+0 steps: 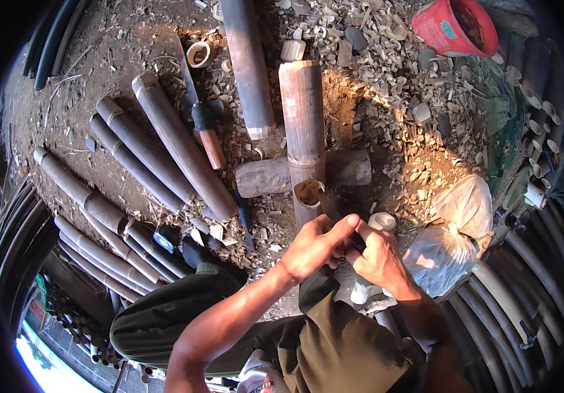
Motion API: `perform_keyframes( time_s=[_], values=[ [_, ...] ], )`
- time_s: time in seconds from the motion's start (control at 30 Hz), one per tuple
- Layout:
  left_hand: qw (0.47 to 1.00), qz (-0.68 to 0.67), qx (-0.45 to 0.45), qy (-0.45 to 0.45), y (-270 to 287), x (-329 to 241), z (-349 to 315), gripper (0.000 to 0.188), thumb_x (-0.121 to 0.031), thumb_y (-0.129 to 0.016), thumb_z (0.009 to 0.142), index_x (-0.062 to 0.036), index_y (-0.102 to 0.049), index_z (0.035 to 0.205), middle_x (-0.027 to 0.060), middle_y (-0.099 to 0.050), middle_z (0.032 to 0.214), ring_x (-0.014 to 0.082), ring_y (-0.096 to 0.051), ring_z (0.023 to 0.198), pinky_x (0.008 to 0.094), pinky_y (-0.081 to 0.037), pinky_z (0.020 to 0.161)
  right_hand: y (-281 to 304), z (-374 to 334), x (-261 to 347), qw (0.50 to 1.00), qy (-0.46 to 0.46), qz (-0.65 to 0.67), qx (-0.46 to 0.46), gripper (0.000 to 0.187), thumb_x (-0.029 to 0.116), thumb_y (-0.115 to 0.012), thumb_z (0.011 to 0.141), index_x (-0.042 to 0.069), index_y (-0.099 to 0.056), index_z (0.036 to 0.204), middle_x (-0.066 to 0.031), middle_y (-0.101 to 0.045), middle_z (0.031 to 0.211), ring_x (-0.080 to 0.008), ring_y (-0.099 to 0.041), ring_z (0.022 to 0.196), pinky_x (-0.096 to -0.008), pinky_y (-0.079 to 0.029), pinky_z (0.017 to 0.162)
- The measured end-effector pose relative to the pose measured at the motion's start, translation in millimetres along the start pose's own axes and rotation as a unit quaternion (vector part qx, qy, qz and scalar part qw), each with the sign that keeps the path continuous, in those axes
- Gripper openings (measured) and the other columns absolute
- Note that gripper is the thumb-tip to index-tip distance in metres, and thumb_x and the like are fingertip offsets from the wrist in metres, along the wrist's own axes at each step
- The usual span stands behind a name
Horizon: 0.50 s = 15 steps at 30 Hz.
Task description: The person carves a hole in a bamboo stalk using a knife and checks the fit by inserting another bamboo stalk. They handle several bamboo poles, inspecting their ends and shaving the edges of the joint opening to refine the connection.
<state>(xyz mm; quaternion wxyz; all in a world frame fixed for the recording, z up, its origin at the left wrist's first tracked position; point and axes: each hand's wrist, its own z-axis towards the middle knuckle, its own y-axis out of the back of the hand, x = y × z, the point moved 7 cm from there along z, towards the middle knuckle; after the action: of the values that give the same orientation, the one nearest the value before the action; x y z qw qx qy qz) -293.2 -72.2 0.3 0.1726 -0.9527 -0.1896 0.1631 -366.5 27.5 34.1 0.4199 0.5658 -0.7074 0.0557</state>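
Both hands meet just below a bamboo tube (303, 124) that lies across a short dark log (262, 177), its hollow end facing me. My left hand (316, 247) is closed, its thumb stretched toward my right hand (380, 255). My right hand is closed too, around what looks like the dark handle of a knife (329, 209). The dark blade reaches to the tube's open rim; much of the knife is hidden by my fingers. My legs are folded on both sides of the tube.
A machete (197, 108) and several dark bamboo poles (177, 137) lie at left. Ahead lies another thick tube (248, 65). Wood chips (387, 85) cover the ground at right, with a red bucket (439, 29) beyond. A tied plastic bag (449, 242) sits right of my hands, near stacked poles (491, 327).
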Motion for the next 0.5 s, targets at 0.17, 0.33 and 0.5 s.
perform_keyframes(
  time_s=[0.17, 0.33, 0.5],
  values=[
    [0.99, -0.001, -0.094, -0.102, -0.5, -10.5, 29.5, 0.037, -0.033, -0.053, 0.094, -0.0006, -0.057, 0.075, 0.0035, -0.053, 0.058, 0.011, -0.048, 0.049, 0.0289, -0.039, 0.046, 11.7, 25.5, -0.9, 0.993, -0.001, -0.088, 0.073, 0.034, 0.019, -0.069, 0.079, 0.001, -0.057, 0.105, -0.0234, -0.065, 0.078, -0.0424, -0.064, 0.076, -0.0481, -0.051, 0.065],
    [0.953, -0.289, -0.07, -0.063, -1.7, -24.0, 20.8, 0.029, -0.024, -0.046, 0.098, -0.0017, -0.062, 0.089, -0.0002, -0.051, 0.06, 0.0092, -0.044, 0.051, 0.0233, -0.035, 0.046, 32.3, 51.5, 44.7, 0.949, 0.081, -0.264, 0.153, 0.032, 0.017, -0.063, 0.081, 0.003, -0.055, 0.109, -0.0204, -0.065, 0.08, -0.0403, -0.063, 0.08, -0.0496, -0.05, 0.07],
    [0.991, -0.095, -0.06, -0.07, -4.0, -22.5, 20.9, 0.032, -0.026, -0.047, 0.096, -0.0023, -0.059, 0.077, 0.002, -0.054, 0.059, 0.0106, -0.046, 0.045, 0.0262, -0.035, 0.042, 27.5, 39.1, 24.9, 0.98, -0.012, -0.137, 0.14, 0.024, 0.019, -0.063, 0.082, 0.004, -0.054, 0.1, -0.0217, -0.065, 0.08, -0.0437, -0.062, 0.08, -0.052, -0.049, 0.069]
  ],
)
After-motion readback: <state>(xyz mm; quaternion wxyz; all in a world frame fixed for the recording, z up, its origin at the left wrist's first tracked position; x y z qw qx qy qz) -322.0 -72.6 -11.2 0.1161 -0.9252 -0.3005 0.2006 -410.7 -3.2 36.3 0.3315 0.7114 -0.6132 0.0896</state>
